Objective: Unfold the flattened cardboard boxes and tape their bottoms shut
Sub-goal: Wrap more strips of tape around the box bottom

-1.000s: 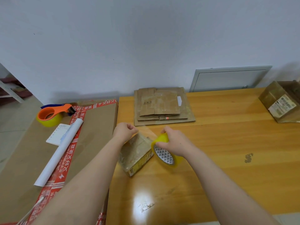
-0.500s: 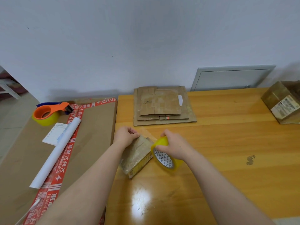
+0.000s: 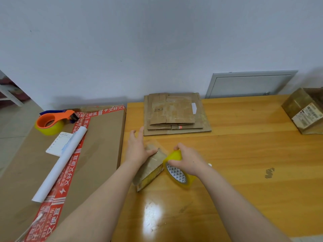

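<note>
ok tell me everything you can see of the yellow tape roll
The yellow roll of packing tape has translucent yellow windings on a white core printed with dark triangles. It stands tilted on edge on the wooden table, hole towards the camera. The right hand grips its top rim. It sits close beside the small brown cardboard box.

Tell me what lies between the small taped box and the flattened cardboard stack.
Head view: only bare orange-brown wooden table lies between the small brown cardboard box and the flat brown cardboard stack; the left hand reaches over that gap.
</note>
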